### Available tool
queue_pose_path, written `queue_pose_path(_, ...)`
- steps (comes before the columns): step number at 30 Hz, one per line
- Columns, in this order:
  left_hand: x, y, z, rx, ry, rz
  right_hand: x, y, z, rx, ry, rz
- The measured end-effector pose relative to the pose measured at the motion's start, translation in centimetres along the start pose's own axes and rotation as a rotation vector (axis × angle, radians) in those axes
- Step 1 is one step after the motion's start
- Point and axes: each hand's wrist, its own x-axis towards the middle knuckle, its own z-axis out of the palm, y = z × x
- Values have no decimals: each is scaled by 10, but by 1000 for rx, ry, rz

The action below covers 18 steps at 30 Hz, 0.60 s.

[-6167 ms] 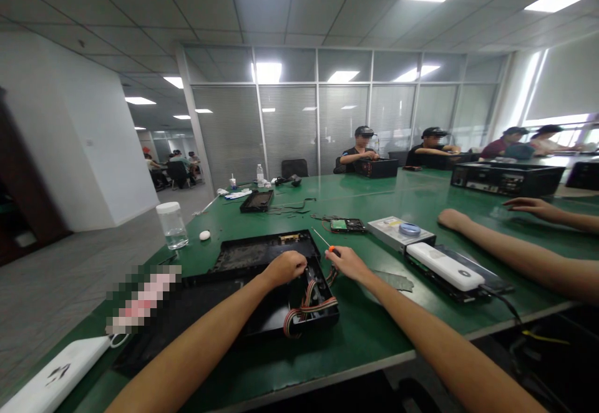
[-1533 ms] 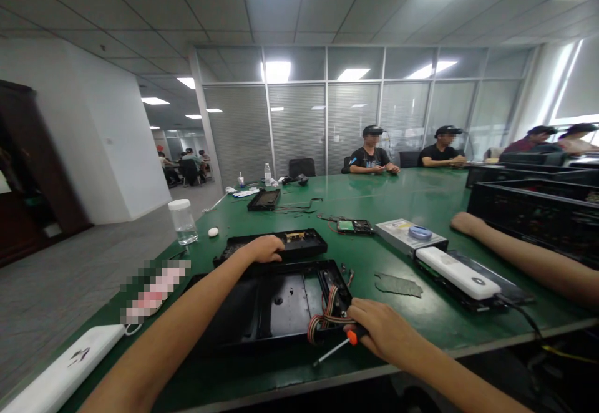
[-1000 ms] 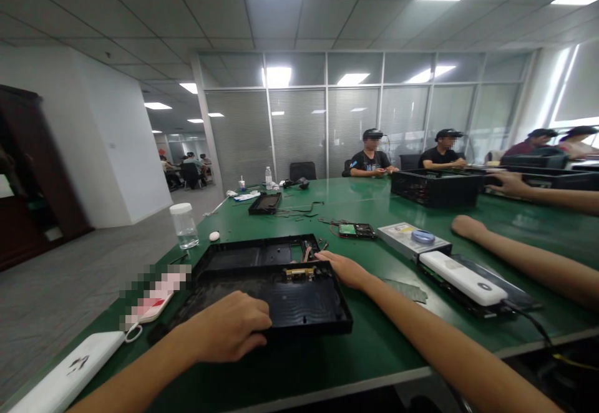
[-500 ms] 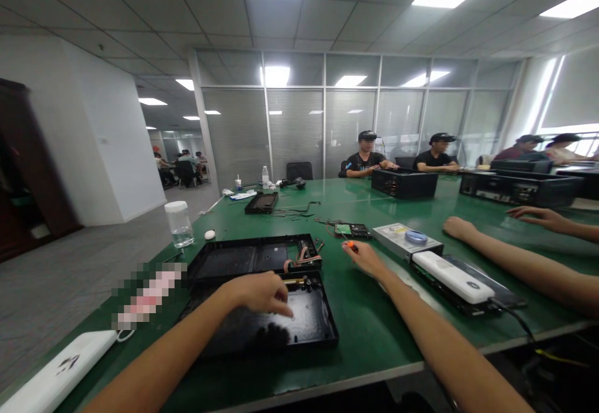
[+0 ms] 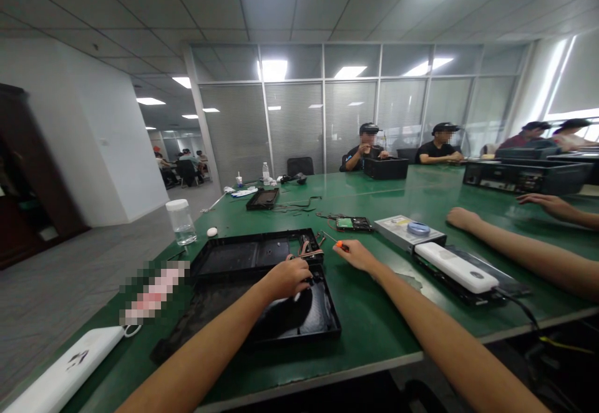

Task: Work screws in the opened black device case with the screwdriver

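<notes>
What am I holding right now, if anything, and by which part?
Right hand: an orange-collared screwdriver with a thin metal shaft, by its handle. Left hand, at the nearer shallow black tray: I can't tell whether it holds anything.

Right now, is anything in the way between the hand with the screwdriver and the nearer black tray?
Nothing visible is: only green table shows between the right hand, holding the screwdriver, and the nearer black tray. The left hand covers part of that tray.
</notes>
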Motion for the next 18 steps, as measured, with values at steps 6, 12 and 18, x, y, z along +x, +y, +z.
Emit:
queue_pose_path(6, 4, -6, 9, 113, -27, -43, -1, -3, 3, -3, -24, 14)
queue_pose_path(12, 4, -6, 7, 128, -55, -23, -1, -1, 3, -30, -52, 17)
queue_pose_path(18, 3, -3, 3, 84, -46, -38, -1, -1, 3, -35, -65, 12)
